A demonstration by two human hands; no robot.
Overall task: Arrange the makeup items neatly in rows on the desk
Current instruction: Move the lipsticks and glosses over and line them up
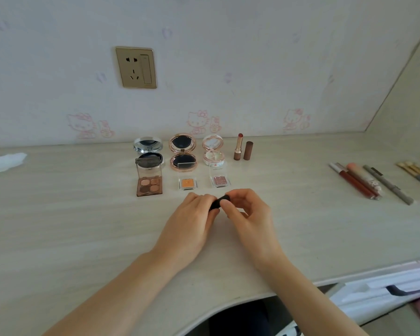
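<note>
1. Close to the near edge of the counter (pixel 58 214), the left hand (pixel 192 221) and right hand (pixel 247 217) meet over the middle, and each grip pinches one end of a small black makeup item (pixel 220 201) held between the fingertips just above the surface.
2. Just beyond the hands runs a row of three open palettes: a brown four-pan eyeshadow palette (pixel 149 183) on the left, a small orange eyeshadow pan (pixel 187 183) in the middle, and a pink glitter eyeshadow pan (pixel 220 181) on the right.
3. Behind them stands a second row of open compacts: a silver compact (pixel 148 151), a rose-gold compact (pixel 182 151) and a pale floral compact (pixel 213 150).
4. Right of that row an uncapped lipstick (pixel 238 147) stands upright, with its brown cap (pixel 248 150) just beside it.
5. Well apart on the right lie several pencils and slim tubes (pixel 364 181), slanting side by side.
6. On the far left lies a white tissue (pixel 5 161).
7. On the wall sits a gold socket (pixel 136 67).
</note>
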